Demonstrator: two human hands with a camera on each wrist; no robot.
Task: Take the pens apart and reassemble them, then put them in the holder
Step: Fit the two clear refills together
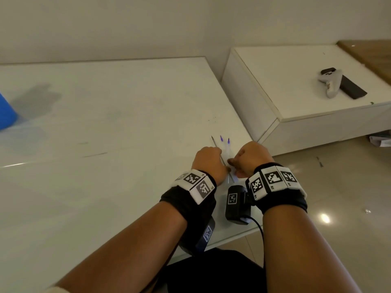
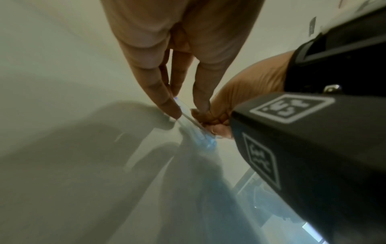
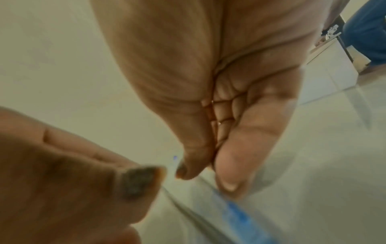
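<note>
Near the right edge of the white table [image 1: 105,115] lie a thin dark refill [image 1: 214,141] and two clear barrels with purple tips [image 1: 224,144], side by side. My left hand [image 1: 211,159] is over their middle, and in the left wrist view my left hand [image 2: 188,109] pinches a clear barrel [image 2: 184,113] between a fingertip and the thumb. My right hand [image 1: 234,163] is just to the right, its curled fingers [image 2: 211,118] closed on the near end of the pen parts. In the right wrist view my right hand [image 3: 206,176] has thumb and finger pressed together above a clear pen with blue inside [image 3: 236,214]. Which piece it holds is hidden.
A blue holder [image 1: 6,111] stands at the table's far left edge, cut off by the frame. A lower white cabinet [image 1: 296,115] to the right carries a white controller [image 1: 331,81] and a dark flat device [image 1: 353,87]. Tiled floor [image 1: 338,197] lies beyond the table's right edge.
</note>
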